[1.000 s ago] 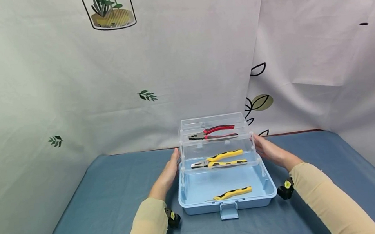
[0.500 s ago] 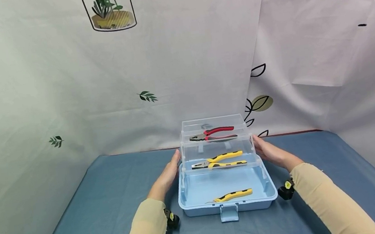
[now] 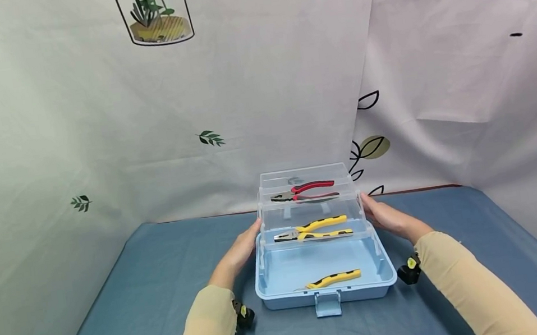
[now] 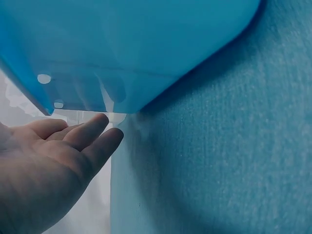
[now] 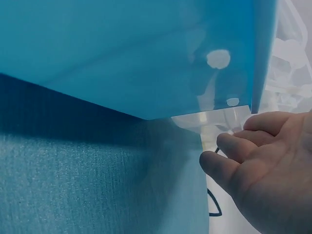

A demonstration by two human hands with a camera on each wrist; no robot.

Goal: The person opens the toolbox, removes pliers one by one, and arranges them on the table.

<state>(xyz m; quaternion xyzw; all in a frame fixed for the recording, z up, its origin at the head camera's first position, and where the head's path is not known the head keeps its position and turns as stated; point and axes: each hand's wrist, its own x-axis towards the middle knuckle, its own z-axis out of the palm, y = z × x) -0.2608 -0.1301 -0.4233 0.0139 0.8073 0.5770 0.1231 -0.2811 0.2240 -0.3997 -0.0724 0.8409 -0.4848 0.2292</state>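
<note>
A light blue toolbox (image 3: 316, 299) stands with its clear tiered trays (image 3: 275, 216) raised. Red-handled pliers (image 3: 313, 186) lie in the upper tray, and yellow-and-black pliers (image 3: 323, 222) in the lower one. At the front of the base lies a yellow-and-black handled tool (image 3: 334, 279), its head partly hidden by the rim. My left hand (image 3: 240, 252) is beside the box's left rear, fingers extended and slightly bent near the back corner, as the left wrist view shows. My right hand (image 5: 265, 163) mirrors it at the right rear corner. Whether the fingertips touch the trays I cannot tell.
A blue cloth (image 3: 178, 292) covers the table. Behind it hangs a pale printed curtain (image 3: 277, 76), close to the back of the box. The front latch (image 3: 328, 304) hangs down, unfastened.
My left hand has shifted slightly right and lower beside the trays. My right hand has barely moved. The box and the tools keep their places.
</note>
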